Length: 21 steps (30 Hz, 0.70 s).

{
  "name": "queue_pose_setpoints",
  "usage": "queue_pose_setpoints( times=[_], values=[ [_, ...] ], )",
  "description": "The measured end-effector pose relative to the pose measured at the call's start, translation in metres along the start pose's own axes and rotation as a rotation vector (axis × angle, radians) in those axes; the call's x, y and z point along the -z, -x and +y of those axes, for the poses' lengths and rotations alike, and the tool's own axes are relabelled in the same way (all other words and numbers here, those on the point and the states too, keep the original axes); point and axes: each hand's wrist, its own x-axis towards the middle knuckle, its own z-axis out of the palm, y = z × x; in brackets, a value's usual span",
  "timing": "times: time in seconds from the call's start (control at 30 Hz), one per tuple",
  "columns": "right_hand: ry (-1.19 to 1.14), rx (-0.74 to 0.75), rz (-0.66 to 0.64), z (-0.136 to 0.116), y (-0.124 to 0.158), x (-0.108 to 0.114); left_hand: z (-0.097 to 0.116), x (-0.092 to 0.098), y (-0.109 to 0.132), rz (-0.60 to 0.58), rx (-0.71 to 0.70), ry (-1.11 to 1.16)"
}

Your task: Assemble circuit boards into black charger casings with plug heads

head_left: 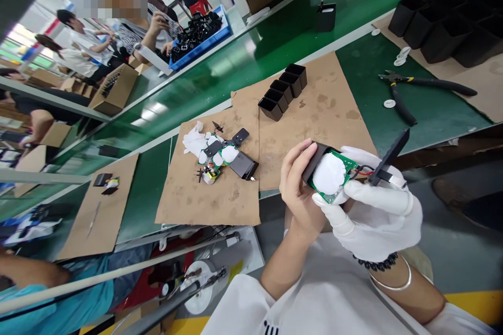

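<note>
My left hand (298,188), bare, is wrapped round a black plastic housing (312,159). My right hand (377,209), in a white glove, grips a green circuit board (334,178) with a white round pad on it, set at the housing's mouth. Red and black wires run from the board to a black plug cover (389,157) that sticks up over my right fingers. Both hands are held just off the table's near edge, above my lap.
Brown cardboard sheet (326,104) carries a row of black housings (283,91); a pile of boards, covers and a white glove (218,154) lies left. Pliers (416,86) rest on the green mat, black housings (448,21) at top right. Other people work beyond the green conveyor belt (251,57).
</note>
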Motion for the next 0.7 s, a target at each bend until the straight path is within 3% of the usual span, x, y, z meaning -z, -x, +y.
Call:
queue_pose_setpoints(
  times=[0.1, 0.7],
  values=[
    [-0.044, 0.019, 0.157, -0.003, -0.003, -0.003, 0.000, -0.001, 0.000, 0.004, 0.009, -0.012],
    [0.188, -0.055, 0.092, -0.016, -0.012, -0.001, -0.003, -0.003, 0.002, 0.021, 0.036, -0.006]
  ],
)
